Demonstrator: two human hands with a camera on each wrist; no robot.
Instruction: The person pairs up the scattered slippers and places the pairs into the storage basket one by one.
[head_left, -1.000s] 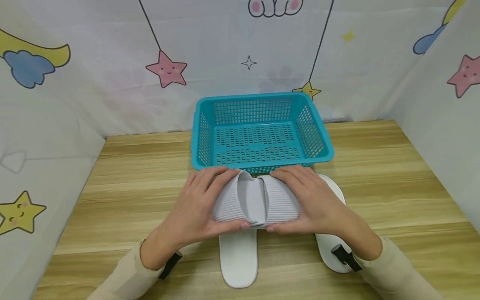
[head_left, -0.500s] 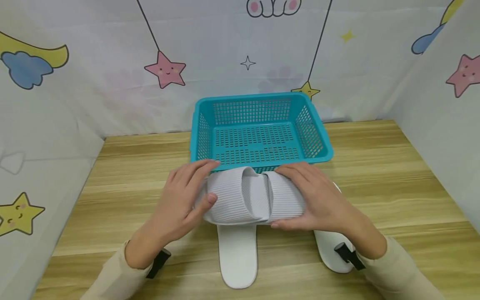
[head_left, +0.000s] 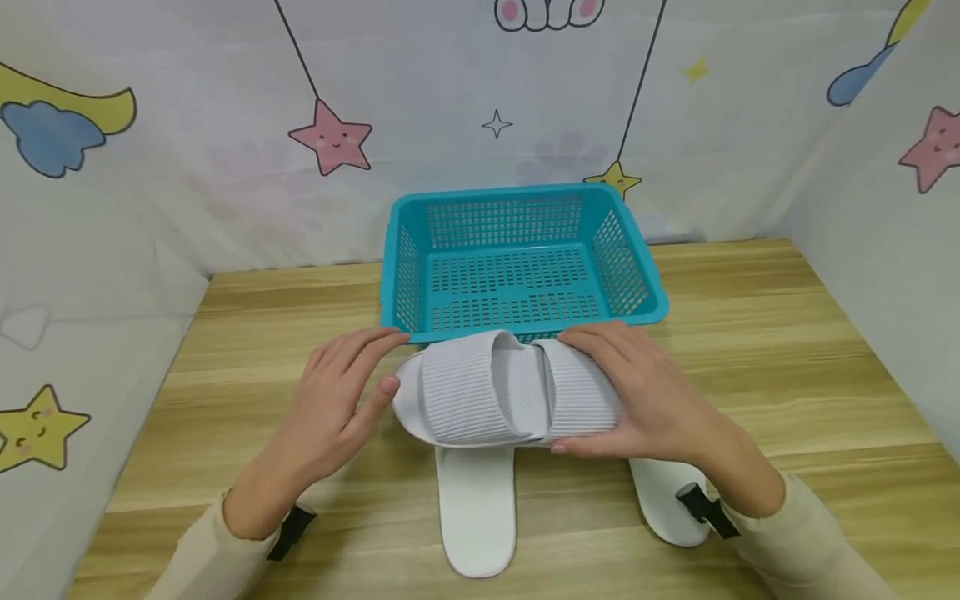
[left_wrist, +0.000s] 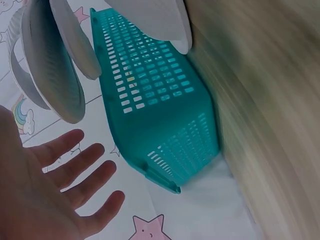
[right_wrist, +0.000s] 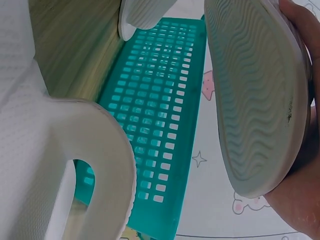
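Where a cloth backdrop point(head_left: 150, 208) closes off the left side, a yellow star point(head_left: 41, 427) is printed between 8 and 9 o'clock, and a blue cloud point(head_left: 54, 137) between 9 and 10. At 8 o'clock, the left hand point(head_left: 326, 412), with a black strap point(head_left: 291, 531) at its wrist, has its fingers and thumb apart and holds nothing; the left wrist view shows a gap between its fingertips and the slippers. Just beside its thumb is the toe end of a pair of grey slippers point(head_left: 461, 392), held together above the wooden desk point(head_left: 262, 333) near 6 o'clock, their 2 ribbed straps side by side. Below them, at 6 o'clock, a white slipper point(head_left: 477, 517) lies on the desk, its far part hidden by the pair. At 12 o'clock from the pair stands a teal plastic basket point(head_left: 517, 293) with perforated walls. At 4 o'clock, the right hand point(head_left: 637, 392) is clamped on the pair's other end, a wavy-treaded sole point(right_wrist: 260, 100) showing in the right wrist view. Between 4 and 5 o'clock, partly under that arm, lies a 2nd white slipper point(head_left: 663, 504).
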